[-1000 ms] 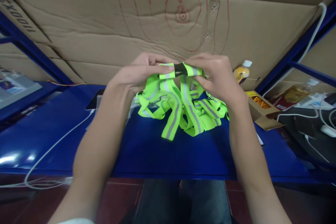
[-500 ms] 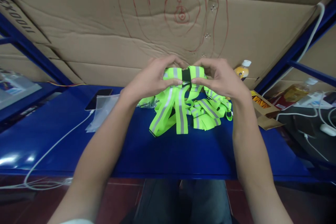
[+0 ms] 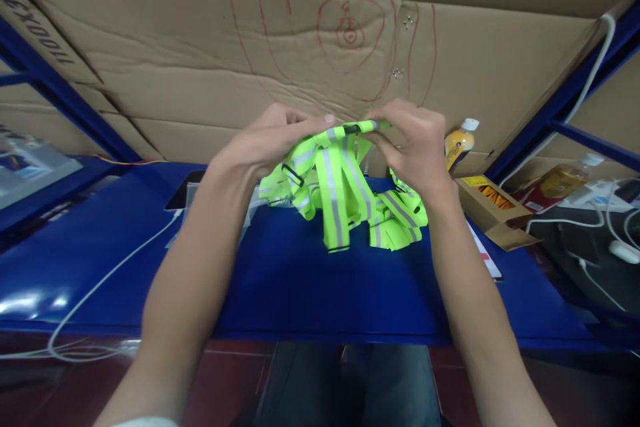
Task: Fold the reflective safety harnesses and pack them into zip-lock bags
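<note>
Between my two hands I hold up a neon-yellow reflective strap with a silver stripe, its lengths hanging down over the blue tabletop. My left hand is closed on its left part, thumb along the top edge. The right end is pinched by my right hand. A black piece shows on the strap between the hands, and a black buckle hangs below my left hand. More of the same strapping lies in a heap on the table behind and to the right.
The blue table backs onto a cardboard wall. Left are clear plastic bags, a dark phone and a white cable. Right are an orange bottle, an opened carton and a phone-like slab beside my forearm.
The held strap has tipped from facing me to nearly edge-on. My left hand has shifted left and turned, my right hand slightly right. The hanging ends have swung, and a buckle now shows at left.
</note>
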The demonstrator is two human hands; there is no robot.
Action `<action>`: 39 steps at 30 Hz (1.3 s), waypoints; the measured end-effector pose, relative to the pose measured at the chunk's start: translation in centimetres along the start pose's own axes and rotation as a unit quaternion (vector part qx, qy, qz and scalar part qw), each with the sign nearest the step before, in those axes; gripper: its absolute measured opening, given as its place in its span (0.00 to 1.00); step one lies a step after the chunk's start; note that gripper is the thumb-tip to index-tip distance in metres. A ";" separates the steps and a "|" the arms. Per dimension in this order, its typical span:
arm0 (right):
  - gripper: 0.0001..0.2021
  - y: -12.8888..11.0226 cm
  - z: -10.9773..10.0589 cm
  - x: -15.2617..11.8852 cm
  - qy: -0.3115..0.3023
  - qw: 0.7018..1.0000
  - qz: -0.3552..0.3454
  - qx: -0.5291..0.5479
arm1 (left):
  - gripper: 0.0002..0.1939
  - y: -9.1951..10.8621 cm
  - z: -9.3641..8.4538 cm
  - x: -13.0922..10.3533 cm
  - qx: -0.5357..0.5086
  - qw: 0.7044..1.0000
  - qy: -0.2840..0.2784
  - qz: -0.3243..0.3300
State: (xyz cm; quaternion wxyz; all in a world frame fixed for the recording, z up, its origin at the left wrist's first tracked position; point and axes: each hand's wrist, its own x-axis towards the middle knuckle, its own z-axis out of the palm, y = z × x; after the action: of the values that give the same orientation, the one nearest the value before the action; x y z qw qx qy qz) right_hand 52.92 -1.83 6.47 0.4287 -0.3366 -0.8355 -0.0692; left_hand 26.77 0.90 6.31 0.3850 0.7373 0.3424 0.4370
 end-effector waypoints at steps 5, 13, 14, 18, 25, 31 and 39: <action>0.11 -1.1 0.1 0.2 -0.025 0.999 -0.037 0.031 | 0.26 0.3 0.1 0.3 -0.068 0.996 0.064 -0.002; 0.28 0.6 -0.9 0.0 -0.053 0.994 0.031 0.094 | 0.25 1.6 1.5 -0.6 0.017 0.987 0.085 0.135; 0.27 0.8 -0.9 0.0 -0.065 0.992 0.040 0.099 | 0.24 1.7 1.7 -0.6 0.026 0.985 0.079 0.152; 0.22 1.1 -0.4 0.1 -0.092 0.988 0.067 0.107 | 0.25 1.6 2.7 -0.5 0.081 0.982 0.042 0.165; 0.26 0.9 0.9 0.0 -0.071 0.992 0.081 0.067 | 0.32 0.1 3.9 0.3 0.142 0.968 -0.013 0.204; 0.29 1.2 1.0 0.0 -0.065 0.991 0.080 0.081 | 0.29 -0.6 4.2 0.6 0.118 0.979 0.025 0.167; 0.22 1.5 -0.8 -0.1 -0.117 0.974 0.069 0.180 | 0.30 -0.1 3.3 0.3 0.093 0.986 0.026 0.138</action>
State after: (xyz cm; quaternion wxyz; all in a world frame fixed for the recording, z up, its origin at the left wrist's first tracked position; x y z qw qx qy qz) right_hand 54.47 -1.05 6.59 0.3850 -0.3164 -0.8535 0.1524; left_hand 29.83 0.29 5.29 0.2417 0.7987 0.2865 0.4707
